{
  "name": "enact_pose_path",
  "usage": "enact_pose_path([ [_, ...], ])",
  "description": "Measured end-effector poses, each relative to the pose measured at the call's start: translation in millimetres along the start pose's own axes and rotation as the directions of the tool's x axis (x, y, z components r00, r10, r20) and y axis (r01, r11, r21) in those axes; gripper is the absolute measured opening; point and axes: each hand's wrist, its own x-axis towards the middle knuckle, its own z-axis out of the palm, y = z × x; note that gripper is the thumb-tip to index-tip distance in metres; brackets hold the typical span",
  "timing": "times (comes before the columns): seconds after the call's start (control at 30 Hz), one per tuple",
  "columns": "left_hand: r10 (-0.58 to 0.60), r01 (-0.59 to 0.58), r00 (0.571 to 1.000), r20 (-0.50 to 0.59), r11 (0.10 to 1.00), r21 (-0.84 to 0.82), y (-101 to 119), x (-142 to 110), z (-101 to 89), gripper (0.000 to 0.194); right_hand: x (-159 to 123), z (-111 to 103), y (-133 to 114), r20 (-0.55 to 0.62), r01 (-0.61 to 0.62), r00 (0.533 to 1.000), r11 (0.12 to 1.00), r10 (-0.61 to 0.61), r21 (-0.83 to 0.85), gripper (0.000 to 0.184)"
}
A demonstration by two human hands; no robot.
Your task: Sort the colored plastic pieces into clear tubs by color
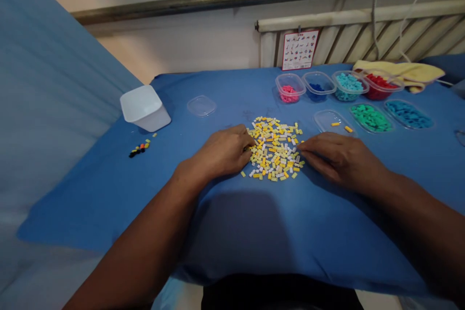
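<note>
A loose pile of small toy building bricks (pixel 274 150) in yellow, pale yellow, orange-yellow and white lies on the blue cloth. At the pile's left edge is my left hand (pixel 227 151), its fingers curled closed against the bricks; whatever is between them is hidden. My right hand (pixel 339 159) reaches in from the other side, thumb and fingers pinched together at the right edge. Anything in that pinch is too small to make out. Just beyond the right hand, a clear plastic lid (pixel 321 120) carries two orange-yellow bricks (pixel 341 127).
Clear tubs of pink (pixel 289 93), dark blue (pixel 317 88), light blue (pixel 348 85) and red bricks (pixel 379 82) stand at the back right. Before them lie green (pixel 371 117) and blue bricks (pixel 409 114). A white container (pixel 143 106), an empty lid (pixel 202 106) and a few bricks (pixel 140 149) lie left.
</note>
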Motion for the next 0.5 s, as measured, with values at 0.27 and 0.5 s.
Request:
enact_pose_path([
  [0.27,-0.063,0.062,0.997,-0.033,0.998,-0.032,-4,1,3.3,0.02,-2,10,-8,0.052,0.078,0.996,0.997,-0.078,0.018,0.024],
  [0.5,-0.119,0.112,0.99,-0.076,0.99,-0.088,-8,2,5.6,0.01,-2,1,8,0.016,-0.053,0.998,0.993,0.055,-0.106,0.025],
])
